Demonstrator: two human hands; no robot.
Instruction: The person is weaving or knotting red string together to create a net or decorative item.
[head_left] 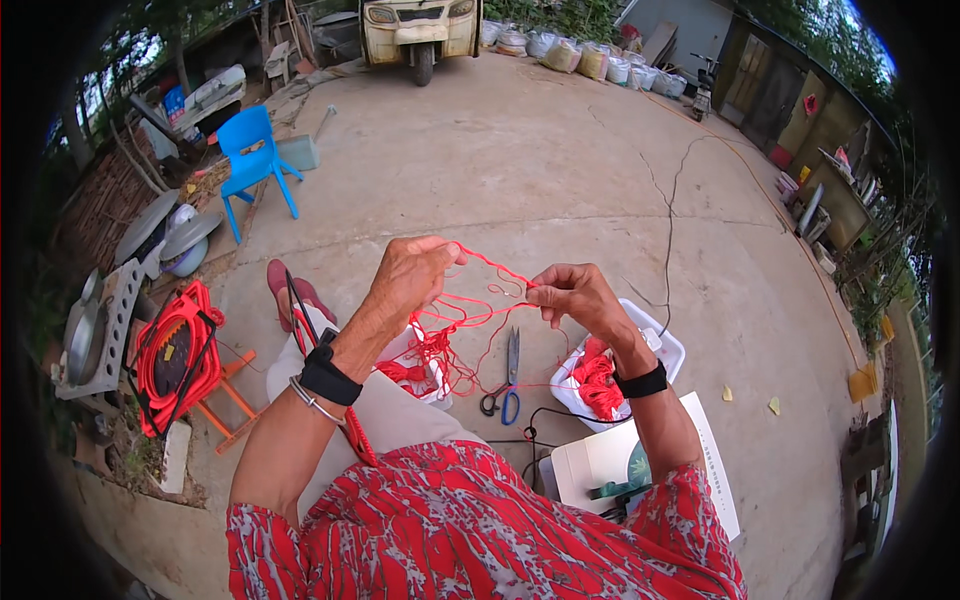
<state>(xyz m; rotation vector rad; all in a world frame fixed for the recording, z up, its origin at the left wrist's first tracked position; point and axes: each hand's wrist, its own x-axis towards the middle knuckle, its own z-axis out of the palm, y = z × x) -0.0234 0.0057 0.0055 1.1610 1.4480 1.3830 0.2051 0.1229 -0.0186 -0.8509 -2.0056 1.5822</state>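
Between my hands a red cord (495, 266) is stretched in front of me. My left hand (412, 272) pinches one part of it, fingers closed. With thumb and finger pressed together, my right hand (572, 297) grips the cord a short way to the right. Thin loops of the same cord dangle below, running to a tangle of red cord (432, 358) in a white container near my left knee. A white plastic basket (662, 352) below my right hand holds bundled red cord (597, 380). Scissors (513, 365) with dark blades lie on the ground between the two containers.
An open cardboard box (590, 462) is by my right side, with a black cable (535, 425) nearby. On the left are a red folding stool (180, 360) and a blue chair (252, 160). A three-wheeled vehicle (422, 35) and filled sacks (592, 62) line the far side.
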